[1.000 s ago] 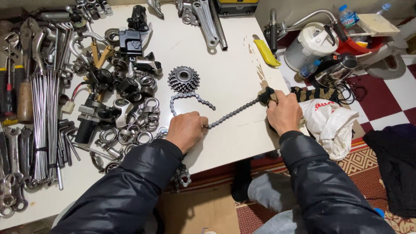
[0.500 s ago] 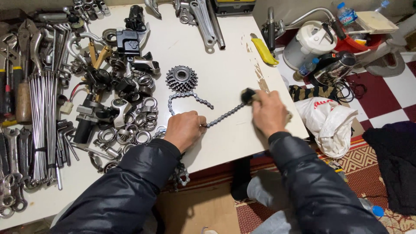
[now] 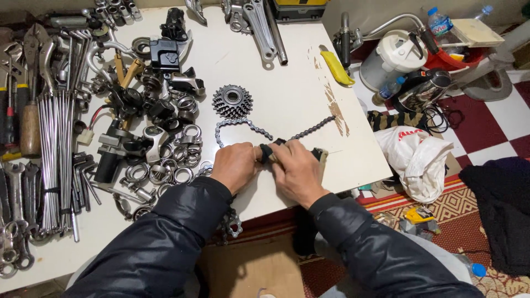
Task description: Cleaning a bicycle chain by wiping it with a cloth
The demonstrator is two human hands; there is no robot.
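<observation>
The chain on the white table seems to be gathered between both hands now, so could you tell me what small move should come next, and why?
Probably steady the chain with the left hand while the right hand seats the small black tool squarely on a link. Both hands meet at that tool, and the chain trails loose on either side, so it could slip unless held.

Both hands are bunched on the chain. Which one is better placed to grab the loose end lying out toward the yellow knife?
Probably the right hand. The chain trails off to its side, up toward the yellow knife, with bare table between. The left hand sits farther off and would have to cross over.
</observation>
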